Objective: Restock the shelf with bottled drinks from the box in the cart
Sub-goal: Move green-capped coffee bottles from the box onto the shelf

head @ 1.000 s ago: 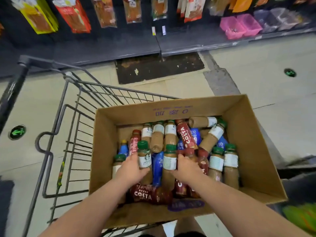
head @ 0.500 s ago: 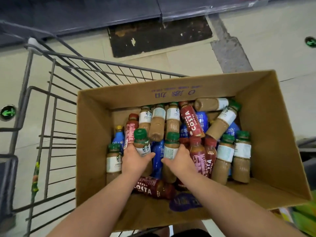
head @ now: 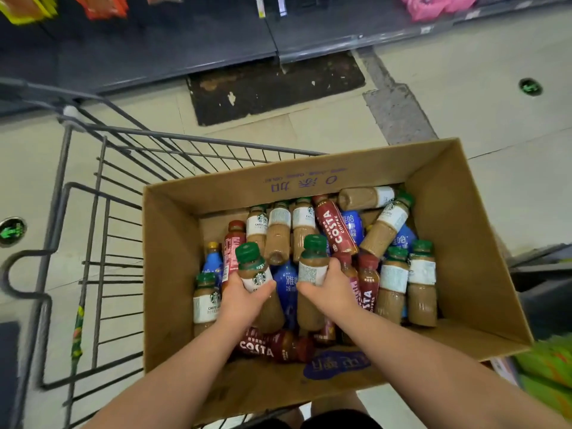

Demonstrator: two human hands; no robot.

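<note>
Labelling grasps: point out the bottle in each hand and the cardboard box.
Starbucks coffee bottle (head: 258,278) in left hand (head: 244,301): head view, on its label.
Green-capped coffee bottle (head: 311,270) in right hand (head: 329,294): head view, on its label.
Cardboard box (head: 170,258): head view, left inner wall.

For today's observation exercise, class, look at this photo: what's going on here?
A person reaches into a cardboard box sitting in a wire cart. The left hand grips one green-capped coffee bottle and the right hand grips a second green-capped bottle, both upright among the other drinks. Neither bottle is out of the box yet; the shelf lies beyond the cart.
</note>
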